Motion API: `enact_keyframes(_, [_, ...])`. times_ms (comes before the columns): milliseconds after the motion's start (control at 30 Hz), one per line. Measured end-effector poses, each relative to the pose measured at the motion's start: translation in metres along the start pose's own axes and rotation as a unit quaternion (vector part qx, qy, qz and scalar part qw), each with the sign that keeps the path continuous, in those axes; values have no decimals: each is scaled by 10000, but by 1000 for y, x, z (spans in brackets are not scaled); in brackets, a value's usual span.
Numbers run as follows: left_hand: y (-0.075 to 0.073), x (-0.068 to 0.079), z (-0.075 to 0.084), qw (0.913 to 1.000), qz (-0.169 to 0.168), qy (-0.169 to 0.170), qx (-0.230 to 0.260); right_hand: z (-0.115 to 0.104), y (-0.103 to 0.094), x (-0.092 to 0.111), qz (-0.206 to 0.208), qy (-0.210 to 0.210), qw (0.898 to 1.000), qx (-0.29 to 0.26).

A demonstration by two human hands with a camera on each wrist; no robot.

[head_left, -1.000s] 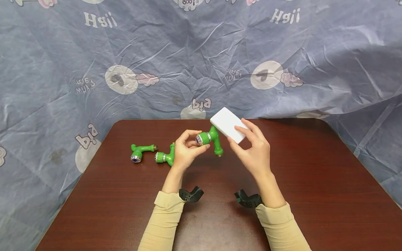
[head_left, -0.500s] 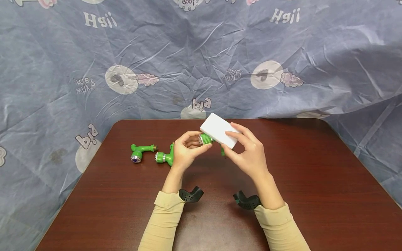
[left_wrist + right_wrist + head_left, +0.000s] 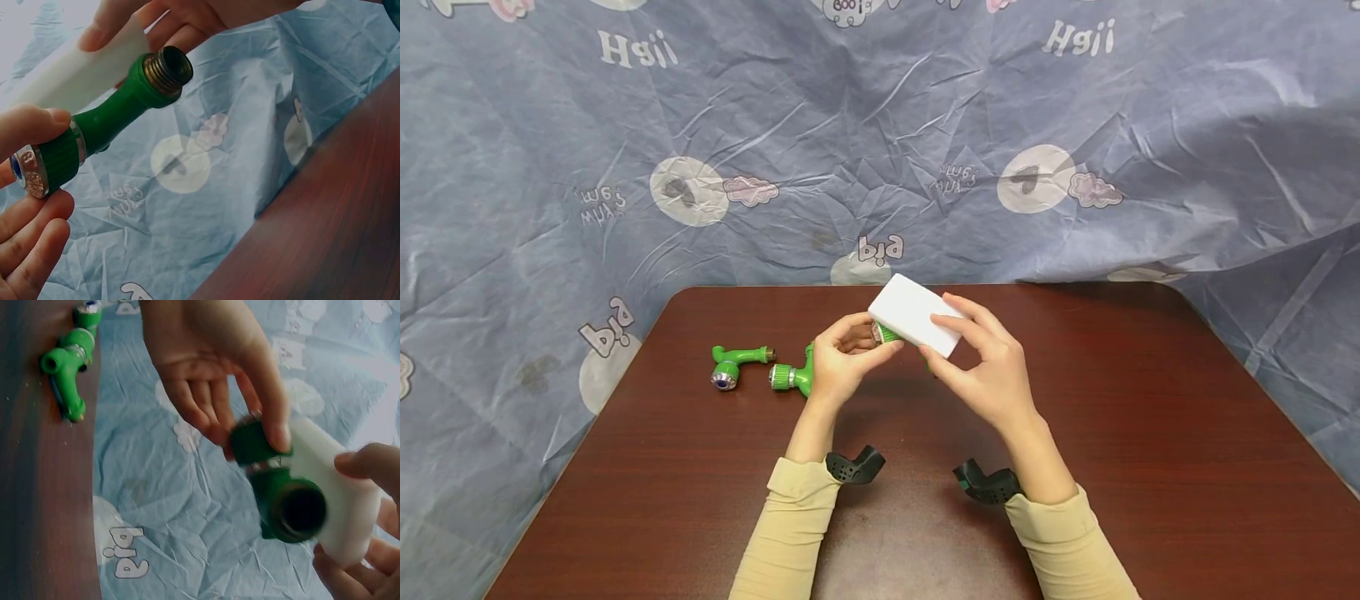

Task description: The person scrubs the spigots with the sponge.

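My left hand (image 3: 837,367) grips a green tap (image 3: 887,332) by its ribbed knob, raised over the table. In the left wrist view the tap's brass threaded end (image 3: 172,67) points toward the camera. My right hand (image 3: 996,375) holds a white sponge block (image 3: 913,314) between thumb and fingers, laid along the tap's far side in the right wrist view. From the head view the sponge hides most of the tap's body. Left of my left hand, a second green tap (image 3: 790,377) lies on the table, partly behind the hand.
A third green tap (image 3: 737,364) rests farther left on the dark brown table (image 3: 1112,417). A wrinkled blue printed cloth (image 3: 820,150) hangs behind the table's far edge. Black wrist mounts (image 3: 856,465) sit on both forearms.
My right hand has moved the sponge left and slightly down, over the tap, so it covers the spout seen earlier. My left hand has stayed nearly still.
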State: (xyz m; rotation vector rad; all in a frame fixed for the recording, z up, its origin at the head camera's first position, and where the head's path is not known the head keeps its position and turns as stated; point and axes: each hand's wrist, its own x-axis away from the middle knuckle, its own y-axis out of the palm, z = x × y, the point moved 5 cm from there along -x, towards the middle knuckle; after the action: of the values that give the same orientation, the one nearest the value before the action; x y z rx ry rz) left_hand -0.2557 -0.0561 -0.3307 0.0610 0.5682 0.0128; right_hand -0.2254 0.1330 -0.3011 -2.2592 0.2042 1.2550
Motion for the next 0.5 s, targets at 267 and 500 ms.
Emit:
enact_keyframes(267, [-3, -1, -1, 9998, 176, -24, 70, 13, -6, 2, 122, 350, 9985, 395])
enact_keyframes(500, [-4, -1, -1, 9996, 247, -75, 107, 22, -20, 1, 601, 642, 9952, 430])
